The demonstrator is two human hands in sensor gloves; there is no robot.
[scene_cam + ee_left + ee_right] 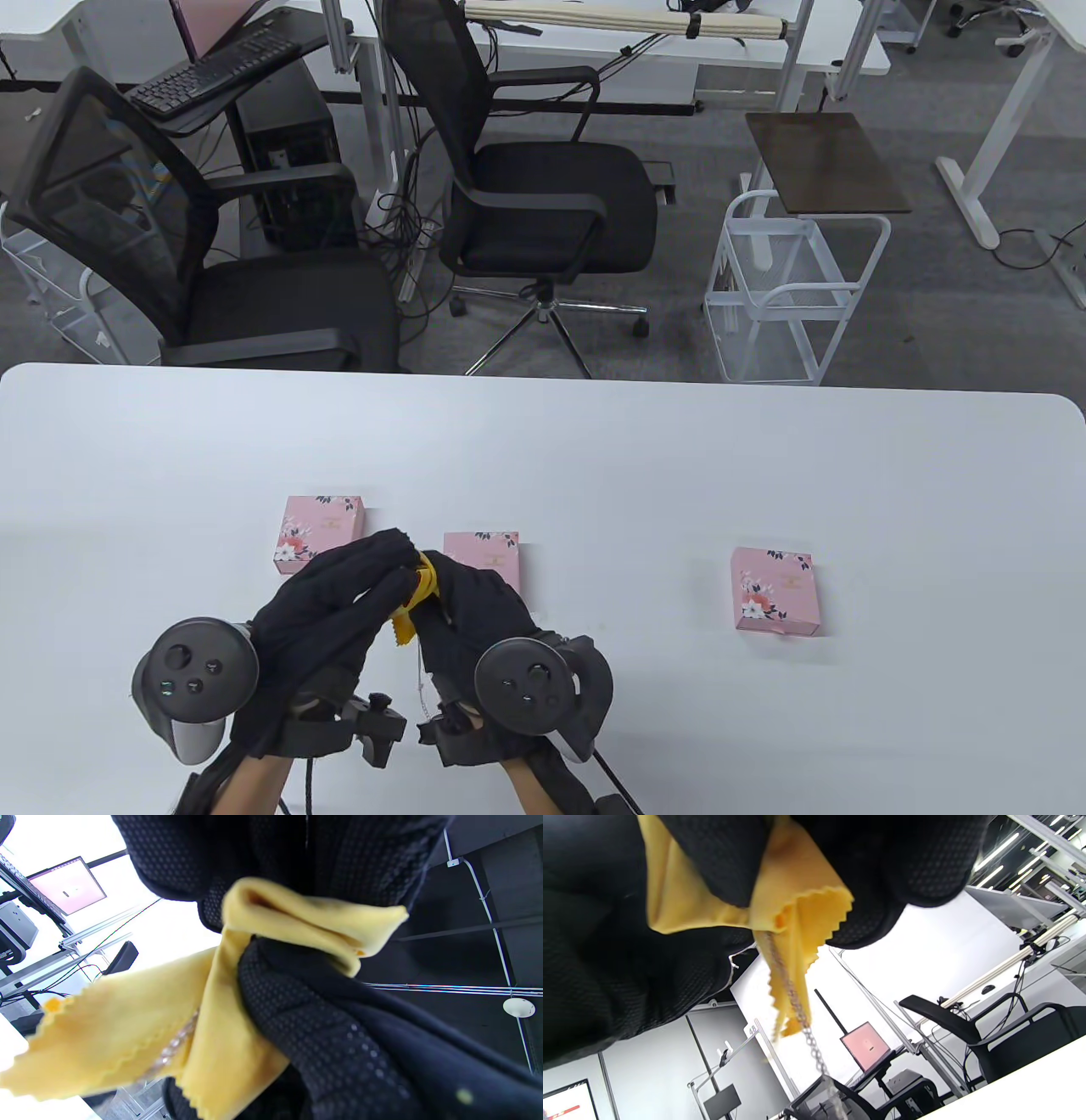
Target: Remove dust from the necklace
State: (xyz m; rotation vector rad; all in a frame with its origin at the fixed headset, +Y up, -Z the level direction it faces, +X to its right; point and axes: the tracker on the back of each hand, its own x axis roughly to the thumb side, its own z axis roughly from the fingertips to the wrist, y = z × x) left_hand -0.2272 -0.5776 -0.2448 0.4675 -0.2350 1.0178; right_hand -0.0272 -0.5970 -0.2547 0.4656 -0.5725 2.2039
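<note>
Both gloved hands meet above the table's near edge. A yellow cloth (pixel 415 597) with a zigzag edge is pinched between them. My left hand (pixel 386 560) closes on it from the left, and my right hand (pixel 445 586) grips it from the right. A thin silver necklace chain (pixel 422 683) hangs out of the cloth's fold, down between the wrists. In the right wrist view the chain (pixel 808 1031) drops from the folded cloth (pixel 801 912). The left wrist view has the cloth (pixel 127 1027) wrapped over a short length of chain (pixel 173 1047). Where the chain's upper end is held stays hidden.
Three pink flowered boxes lie on the white table (pixel 764 475): one (pixel 320 534) just beyond my left hand, one (pixel 484 556) partly behind my right hand, one (pixel 775 590) off to the right. Office chairs (pixel 543 187) and a white wire cart (pixel 793 297) stand beyond the far edge.
</note>
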